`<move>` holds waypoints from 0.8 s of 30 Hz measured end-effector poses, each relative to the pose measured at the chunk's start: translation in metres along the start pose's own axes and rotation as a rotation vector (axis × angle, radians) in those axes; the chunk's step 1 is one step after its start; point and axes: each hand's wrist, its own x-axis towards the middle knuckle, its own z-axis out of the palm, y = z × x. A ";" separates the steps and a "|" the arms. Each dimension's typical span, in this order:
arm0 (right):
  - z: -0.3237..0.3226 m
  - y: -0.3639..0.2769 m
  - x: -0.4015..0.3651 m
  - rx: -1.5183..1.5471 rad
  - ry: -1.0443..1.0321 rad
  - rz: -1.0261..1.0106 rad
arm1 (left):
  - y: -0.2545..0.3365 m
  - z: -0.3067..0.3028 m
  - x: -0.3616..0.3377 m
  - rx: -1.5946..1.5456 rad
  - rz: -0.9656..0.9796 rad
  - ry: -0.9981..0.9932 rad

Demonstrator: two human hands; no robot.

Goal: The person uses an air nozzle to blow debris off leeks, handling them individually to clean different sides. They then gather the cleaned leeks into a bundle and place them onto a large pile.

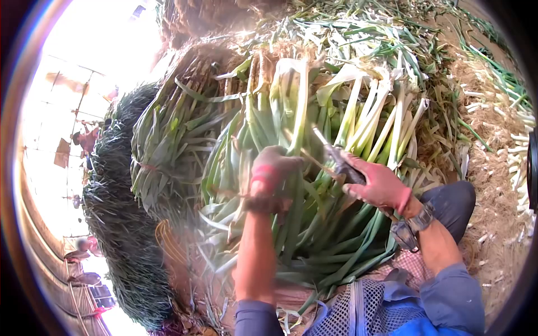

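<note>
My left hand [273, 171], in a pinkish work glove and blurred by motion, is closed around a green onion [299, 112] that stands upright with its pale stem end up. Just to the right, my right hand [382, 185], gloved too, grips a dark air blow gun [348, 167] whose thin metal nozzle points up and left toward the stalk. Beyond both hands lie loose green onions [386, 112], white stems away from me and green leaves hanging toward my lap. Part of the left hand's grip is hidden by blur.
Tied bundles of green onions [168, 140] lean at the left, beside a long dark-green stack [123, 224]. Stripped leaves [358, 33] pile up behind. On the right, white stems [518, 162] lie over fibrous root litter [482, 145]. My bent knee [451, 204] is at the right.
</note>
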 end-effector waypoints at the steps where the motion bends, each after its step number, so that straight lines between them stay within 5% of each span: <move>1: 0.005 0.008 -0.008 0.010 0.156 -0.123 | 0.000 0.009 -0.002 -0.024 0.003 -0.005; 4: -0.008 0.013 -0.034 0.076 -0.021 -0.017 | 0.017 0.036 -0.013 0.107 0.139 -0.134; 7: -0.005 0.022 -0.032 0.044 0.116 -0.293 | 0.048 0.080 -0.035 0.334 0.213 -0.149; 9: -0.025 0.013 -0.020 -0.002 0.090 0.023 | 0.064 0.081 -0.041 0.322 0.187 -0.168; 13: -0.017 0.032 0.005 -0.118 0.155 -0.093 | 0.055 0.055 -0.015 0.144 0.237 -0.162; 14: -0.026 0.015 0.006 -0.106 -0.013 -0.031 | 0.029 0.065 0.014 0.134 0.304 0.052; 17: -0.029 -0.004 0.039 -0.203 -0.061 0.048 | 0.017 0.060 0.062 0.267 0.222 0.340; 24: -0.022 -0.006 0.103 -0.181 -0.169 0.042 | 0.037 0.060 0.088 0.635 0.198 0.417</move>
